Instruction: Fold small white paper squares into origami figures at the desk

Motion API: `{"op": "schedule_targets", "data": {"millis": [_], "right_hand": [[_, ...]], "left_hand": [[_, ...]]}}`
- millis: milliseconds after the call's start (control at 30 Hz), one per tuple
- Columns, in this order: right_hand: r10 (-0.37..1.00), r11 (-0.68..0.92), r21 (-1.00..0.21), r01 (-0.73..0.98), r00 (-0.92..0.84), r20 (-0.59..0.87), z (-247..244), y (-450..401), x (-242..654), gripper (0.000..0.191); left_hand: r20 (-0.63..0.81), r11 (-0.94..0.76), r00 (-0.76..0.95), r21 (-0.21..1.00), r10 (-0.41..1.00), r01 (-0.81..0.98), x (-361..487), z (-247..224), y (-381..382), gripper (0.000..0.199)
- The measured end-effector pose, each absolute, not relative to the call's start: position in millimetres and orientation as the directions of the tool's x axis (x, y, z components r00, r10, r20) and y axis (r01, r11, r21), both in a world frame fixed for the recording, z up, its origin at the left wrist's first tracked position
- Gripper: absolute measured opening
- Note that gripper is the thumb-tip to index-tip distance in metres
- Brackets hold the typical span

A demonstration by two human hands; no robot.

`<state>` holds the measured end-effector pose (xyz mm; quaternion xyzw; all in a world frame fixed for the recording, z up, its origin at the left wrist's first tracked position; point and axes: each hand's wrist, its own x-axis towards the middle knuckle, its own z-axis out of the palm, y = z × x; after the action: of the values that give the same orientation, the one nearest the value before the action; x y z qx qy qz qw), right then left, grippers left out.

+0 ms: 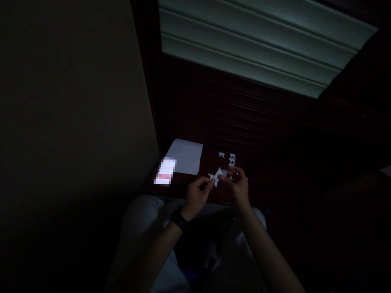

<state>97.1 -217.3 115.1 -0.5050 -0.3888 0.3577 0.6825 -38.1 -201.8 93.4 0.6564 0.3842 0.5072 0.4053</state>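
Observation:
A small folded piece of white paper (219, 176) with pointed corners is held up between both hands. My left hand (198, 196), with a dark band on its wrist, pinches the paper's left side. On its right side, my right hand (238, 189) grips the paper with thumb and fingers. Just beyond the hands, several small white paper pieces (232, 160) lie on the dark table, some of them partly hidden by my right hand. The exact shape of the folds is too dim to make out.
White paper sheets (185, 156) lie on the table's left part. A glowing screen (165, 171), blurred into blocks, overlaps their near corner. A pale wall (91, 101) stands at left, and light horizontal slats (244, 44) are behind the table. My knees are at the table's near edge.

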Motion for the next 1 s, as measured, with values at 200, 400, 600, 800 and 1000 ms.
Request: {"op": "schedule_targets", "data": {"millis": [200,400,600,800,1000], "right_hand": [[0.985,0.072,-0.991,-0.115,0.162,0.053,125,-220,113,0.049],[0.986,0.014,-0.982,-0.187,0.167,-0.018,125,-220,115,0.049],[0.988,-0.014,-0.986,-0.167,0.151,-0.039,122,-215,119,0.049],[0.986,-0.051,-0.999,-0.003,0.160,-0.051,120,-212,130,0.047],[0.992,-0.019,-0.997,0.076,0.123,-0.010,118,-209,132,0.044]], "left_hand": [[0.362,-0.385,0.257,0.922,0.896,0.044,-42,94,-203,0.021],[0.367,-0.404,0.309,0.912,0.877,0.064,-43,94,-202,0.020],[0.372,-0.401,0.282,0.915,0.884,0.050,-43,92,-200,0.021],[0.353,-0.384,0.319,0.922,0.879,0.038,-46,93,-198,0.020],[0.307,-0.335,0.331,0.942,0.892,0.029,-46,88,-194,0.024]]}}
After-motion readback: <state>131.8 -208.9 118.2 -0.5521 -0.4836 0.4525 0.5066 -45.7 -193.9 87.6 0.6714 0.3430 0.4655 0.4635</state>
